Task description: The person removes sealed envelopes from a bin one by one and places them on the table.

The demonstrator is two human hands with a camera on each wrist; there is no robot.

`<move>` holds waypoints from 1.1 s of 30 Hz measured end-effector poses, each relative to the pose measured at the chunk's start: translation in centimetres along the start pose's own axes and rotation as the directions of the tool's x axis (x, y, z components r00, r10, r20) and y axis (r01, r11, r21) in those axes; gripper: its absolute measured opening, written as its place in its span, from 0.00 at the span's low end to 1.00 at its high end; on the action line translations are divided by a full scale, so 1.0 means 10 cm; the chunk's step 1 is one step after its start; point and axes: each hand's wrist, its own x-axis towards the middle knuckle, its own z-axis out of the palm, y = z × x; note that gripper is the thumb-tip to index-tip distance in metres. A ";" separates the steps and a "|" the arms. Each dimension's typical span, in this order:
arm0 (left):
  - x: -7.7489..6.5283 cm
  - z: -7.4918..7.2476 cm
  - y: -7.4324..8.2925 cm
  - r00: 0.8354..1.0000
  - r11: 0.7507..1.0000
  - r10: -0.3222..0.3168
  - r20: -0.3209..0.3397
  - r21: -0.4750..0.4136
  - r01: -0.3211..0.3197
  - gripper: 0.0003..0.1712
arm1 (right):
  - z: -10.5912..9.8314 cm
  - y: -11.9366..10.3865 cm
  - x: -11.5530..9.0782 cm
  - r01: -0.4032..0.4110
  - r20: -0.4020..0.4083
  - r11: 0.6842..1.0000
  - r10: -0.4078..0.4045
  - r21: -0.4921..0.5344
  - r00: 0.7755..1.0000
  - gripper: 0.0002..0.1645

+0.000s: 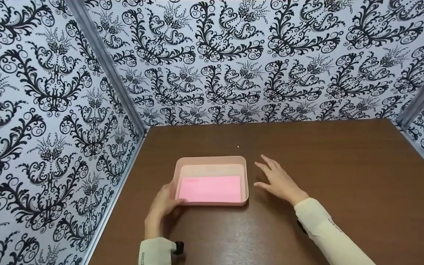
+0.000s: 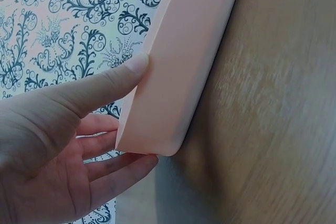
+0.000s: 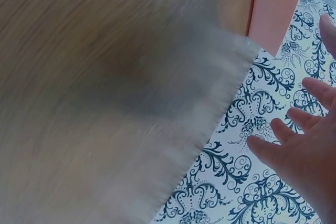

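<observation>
A shallow light-pink plastic tray (image 1: 212,160) sits on the brown table. Inside it, toward the near side, lies a flat bright-pink rectangular piece (image 1: 210,189) that looks like paper. My left hand (image 1: 163,204) holds the tray by its near left corner. In the left wrist view the thumb (image 2: 137,63) is on the near wall's rim, and the fingers (image 2: 123,179) reach around the short side. My right hand (image 1: 279,180) hovers just right of the tray, apart from it, fingers spread and holding nothing.
The brown wooden table (image 1: 329,162) extends beyond the tray on all sides. A tiny white speck (image 1: 238,146) lies behind the tray. Black-and-white patterned walls (image 1: 234,73) rise at the back and sides, with grey strips (image 1: 105,55) at the corners.
</observation>
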 end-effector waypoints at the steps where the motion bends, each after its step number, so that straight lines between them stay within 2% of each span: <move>1: 0.00 0.00 0.00 1.000 1.000 -0.003 0.003 0.003 0.003 0.48 | 0.00 0.00 0.00 0.007 -0.006 1.000 -0.007 0.004 1.000 0.44; 10: -0.01 0.00 -0.02 1.000 0.999 0.012 -0.014 0.034 -0.012 0.47 | 0.02 -0.07 0.03 0.023 -0.006 0.999 -0.023 0.030 1.000 0.40; 17: -0.02 0.01 0.00 1.000 1.000 -0.015 0.000 0.016 0.015 0.50 | 0.07 -0.11 0.04 0.022 0.000 0.999 -0.022 0.036 1.000 0.37; 29: 0.00 0.02 0.00 1.000 1.000 0.015 -0.001 -0.001 -0.015 0.48 | 0.11 -0.19 0.08 0.024 0.011 0.999 -0.025 0.031 1.000 0.34; 33: -0.01 0.01 -0.01 0.999 0.999 0.036 0.004 0.030 -0.036 0.49 | 0.12 -0.23 0.10 0.029 0.023 0.999 -0.030 0.042 0.999 0.34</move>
